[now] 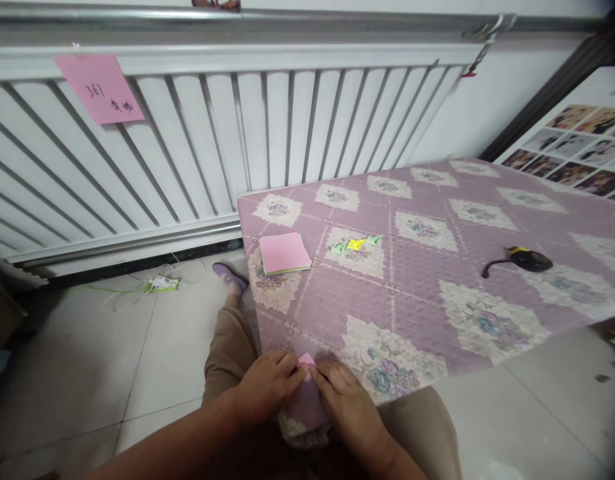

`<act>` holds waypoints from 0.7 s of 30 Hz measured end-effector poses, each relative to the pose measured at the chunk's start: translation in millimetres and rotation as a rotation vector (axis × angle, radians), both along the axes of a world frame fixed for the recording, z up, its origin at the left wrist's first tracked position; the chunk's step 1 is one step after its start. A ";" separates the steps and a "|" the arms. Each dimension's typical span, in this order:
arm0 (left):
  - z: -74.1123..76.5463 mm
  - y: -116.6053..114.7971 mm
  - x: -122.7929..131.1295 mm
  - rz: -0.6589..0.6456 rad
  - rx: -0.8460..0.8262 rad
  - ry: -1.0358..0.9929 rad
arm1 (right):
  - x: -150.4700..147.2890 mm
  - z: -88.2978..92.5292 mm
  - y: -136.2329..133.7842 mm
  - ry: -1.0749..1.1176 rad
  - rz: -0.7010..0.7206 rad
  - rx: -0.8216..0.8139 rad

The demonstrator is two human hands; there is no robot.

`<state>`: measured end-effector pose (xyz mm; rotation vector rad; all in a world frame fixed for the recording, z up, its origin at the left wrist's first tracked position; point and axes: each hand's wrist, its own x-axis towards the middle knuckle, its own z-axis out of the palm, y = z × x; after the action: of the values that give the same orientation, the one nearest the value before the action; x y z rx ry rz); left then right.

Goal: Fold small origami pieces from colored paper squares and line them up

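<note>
Both hands meet at the near corner of a table covered in a purple flowered cloth. My left hand and my right hand pinch a small folded pink paper between their fingertips, pressing it onto the cloth. Most of the paper is hidden under the fingers. Farther up the table lies a stack of square paper sheets with a pink one on top. Right of the stack rest several small folded green and yellow paper pieces.
A black tape measure with a strap lies at the table's right. A white radiator with a pink note runs behind. My leg and purple-socked foot stretch left of the table. Cables lie on the tiled floor. A photo sheet leans at far right.
</note>
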<state>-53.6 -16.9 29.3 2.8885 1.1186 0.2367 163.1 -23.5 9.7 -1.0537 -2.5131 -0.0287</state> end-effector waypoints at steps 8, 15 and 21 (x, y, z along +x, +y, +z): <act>2.3 -0.5 2.9 0.026 -0.033 0.026 | -3.7 -4.3 0.3 0.000 -0.093 -0.070; 2.7 -1.6 4.5 0.045 -0.004 0.022 | -9.2 1.4 -4.9 0.032 -0.174 -0.091; -1.5 -4.3 3.6 0.058 0.028 -0.003 | -20.5 0.2 -19.1 0.022 -0.199 -0.040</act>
<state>-49.9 -21.2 27.9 2.8818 1.2097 0.2607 142.7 -42.7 10.0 -1.3100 -2.3887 -0.0234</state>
